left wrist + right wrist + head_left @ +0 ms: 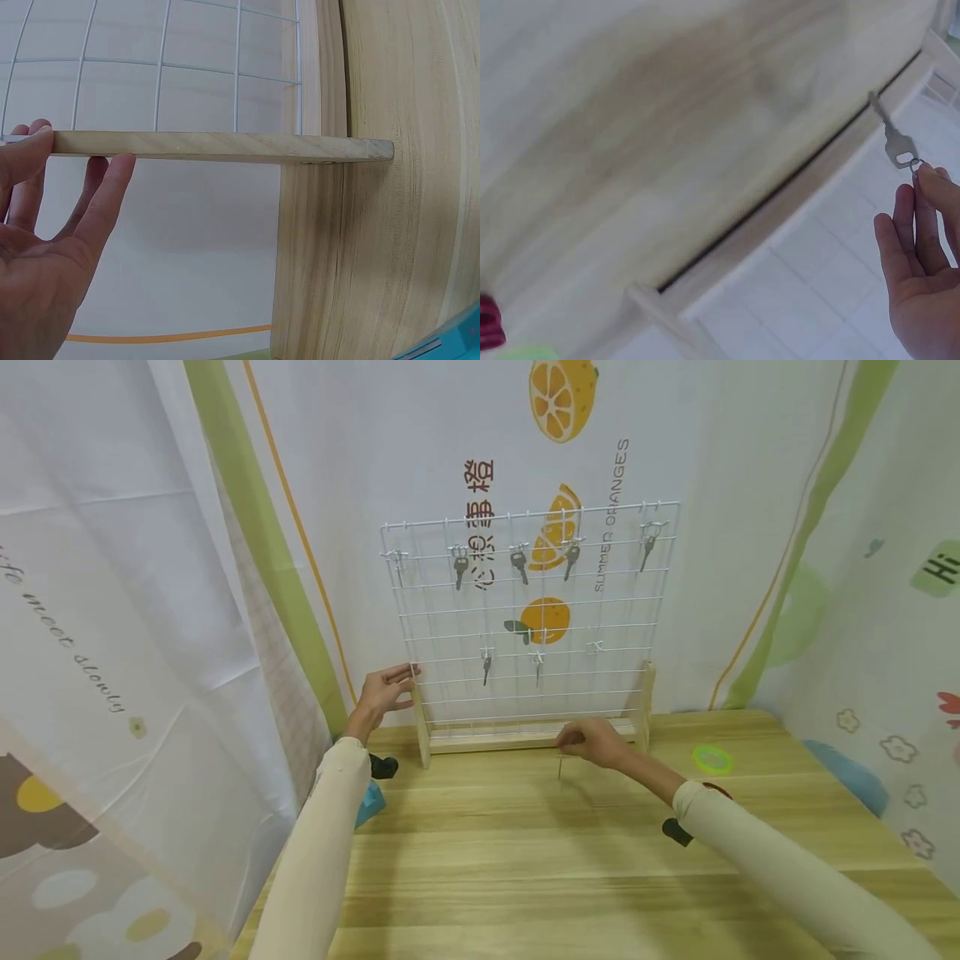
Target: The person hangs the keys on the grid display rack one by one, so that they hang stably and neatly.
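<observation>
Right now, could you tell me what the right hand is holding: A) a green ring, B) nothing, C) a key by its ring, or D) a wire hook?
C: the right hand pinches the ring of a key, which hangs free in front of the rack.

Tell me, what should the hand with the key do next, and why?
Probably lift the key up to the bare hook on the rack's lower row. The right hand pinches the key by its ring low over the table, while the left hand steadies the rack's wooden post.
</observation>
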A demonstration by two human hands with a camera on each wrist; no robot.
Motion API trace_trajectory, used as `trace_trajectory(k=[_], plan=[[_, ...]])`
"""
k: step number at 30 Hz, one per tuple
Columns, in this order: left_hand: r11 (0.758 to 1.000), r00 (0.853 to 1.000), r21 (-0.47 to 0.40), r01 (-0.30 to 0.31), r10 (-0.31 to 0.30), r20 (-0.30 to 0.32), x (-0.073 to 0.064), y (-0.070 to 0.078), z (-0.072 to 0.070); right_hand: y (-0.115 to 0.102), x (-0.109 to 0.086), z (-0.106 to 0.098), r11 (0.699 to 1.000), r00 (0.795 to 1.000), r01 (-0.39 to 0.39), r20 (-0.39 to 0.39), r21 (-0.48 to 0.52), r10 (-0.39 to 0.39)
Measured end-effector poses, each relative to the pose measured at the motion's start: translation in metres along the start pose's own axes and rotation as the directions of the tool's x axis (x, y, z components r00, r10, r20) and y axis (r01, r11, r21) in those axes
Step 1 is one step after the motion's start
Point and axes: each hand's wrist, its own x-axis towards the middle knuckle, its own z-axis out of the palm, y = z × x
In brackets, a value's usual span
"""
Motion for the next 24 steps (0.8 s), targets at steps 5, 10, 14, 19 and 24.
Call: trace_trajectory(k=[5, 10, 14, 19, 24], plan=[[1.000, 1.000, -0.002, 0.007, -0.007, 0.003, 0.000, -0.001, -0.001, -0.002, 0.004, -0.024, 0.999, 1.000, 0.000, -0.031, -0.039, -0.002], [1.000, 1.000, -0.001, 0.003, -0.003, 0.005, 0.001, -0.001, 0.000, -0.006, 0.007, -0.048, 0.999, 0.998, -0.016, -0.066, -0.050, 0.013], [1.000, 1.000, 0.008, 0.003, -0.003, 0.004, 0.001, 0.001, 0.001, -0.008, 0.009, -0.065, 0.998, 0.996, -0.037, -0.085, -0.042, 0.033], [1.000, 1.000, 0.018, -0.001, 0.001, -0.010, -0.002, 0.003, 0.001, -0.015, 0.012, -0.088, 0.996, 0.994, -0.079, -0.083, -0.039, 0.075], [1.000, 1.000, 0.007, -0.002, 0.002, -0.008, -0.004, 0.004, 0.003, -0.020, 0.015, -0.109, 0.993, 0.990, -0.081, -0.119, -0.083, 0.071]])
